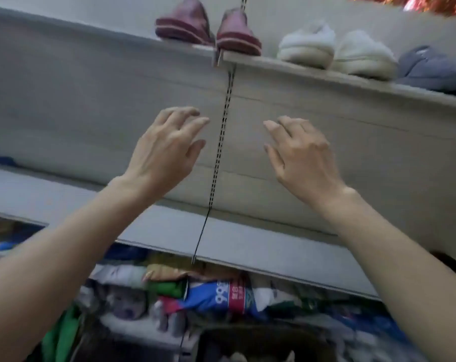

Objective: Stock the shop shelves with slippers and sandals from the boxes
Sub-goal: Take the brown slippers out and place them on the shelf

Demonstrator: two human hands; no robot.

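A pair of maroon slippers [208, 30] stands on the upper shelf [313, 71], one slipper on each side of the joint where its two boards meet. Just to their right on the same shelf sits a pair of white fluffy slippers [334, 50], the two touching. Beyond those is a blue-grey slipper [430, 69], partly cut off by the frame edge. All of them point toward the wall.

A black slotted rail [223, 131] runs down the pale grey back panel [91, 100] from the joint to the lower shelf [247, 246], a bare grey board. Under that board lie crowded, blurred packets [216, 296] in blue, red, green and yellow, with something green [62, 335] at the lower left.

The left hand [164, 150] and right hand [302, 155] are raised on either side of the rail, well below the slippers. Their backs face the camera, the fingers are loosely spread, and neither holds anything. Whether the fingertips touch the panel cannot be told.
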